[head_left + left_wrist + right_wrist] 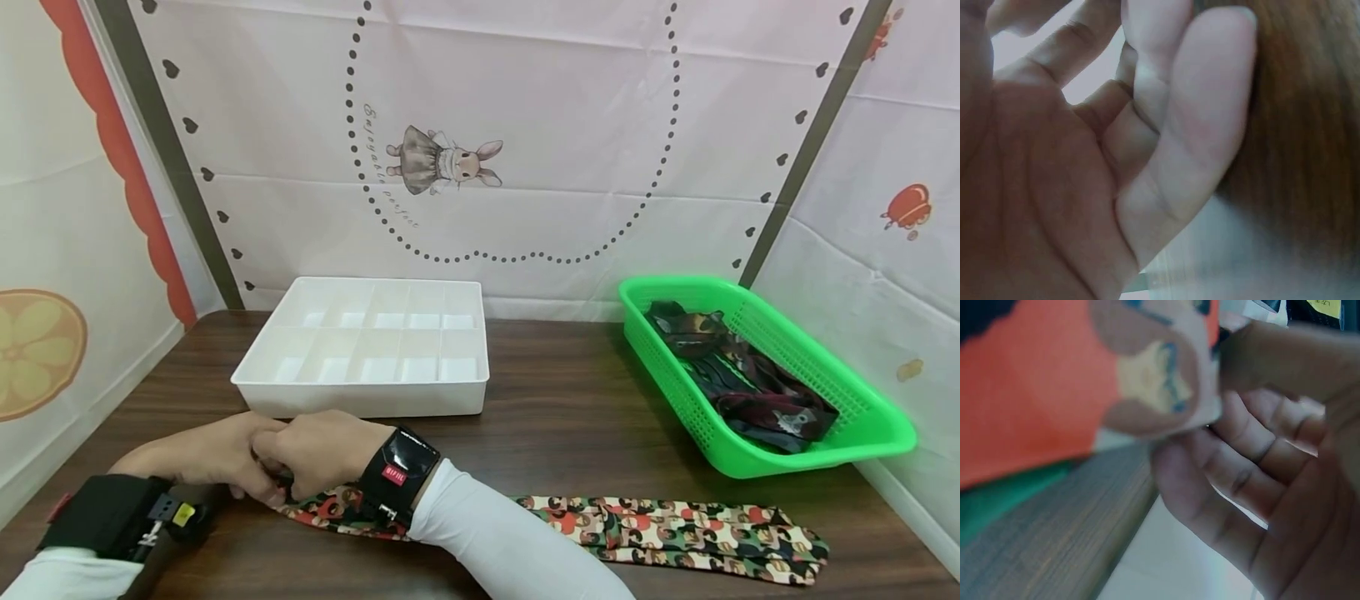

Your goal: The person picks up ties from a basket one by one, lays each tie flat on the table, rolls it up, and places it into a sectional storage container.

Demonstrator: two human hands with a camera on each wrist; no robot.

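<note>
A long tie printed in red, green and cream lies along the front of the dark wooden table. Both hands meet at its left, narrow end. My right hand, in a white sleeve with a black wrist strap, curls its fingers round that end; the right wrist view shows the tie's cloth pinched at the fingers. My left hand lies against the right one with fingers curled at the tie's tip. In the left wrist view the left hand shows only a palm and bent fingers.
A white divided tray stands behind the hands at mid-table. A green plastic basket at the right holds several dark folded ties. Cloth-covered walls close in the back and both sides.
</note>
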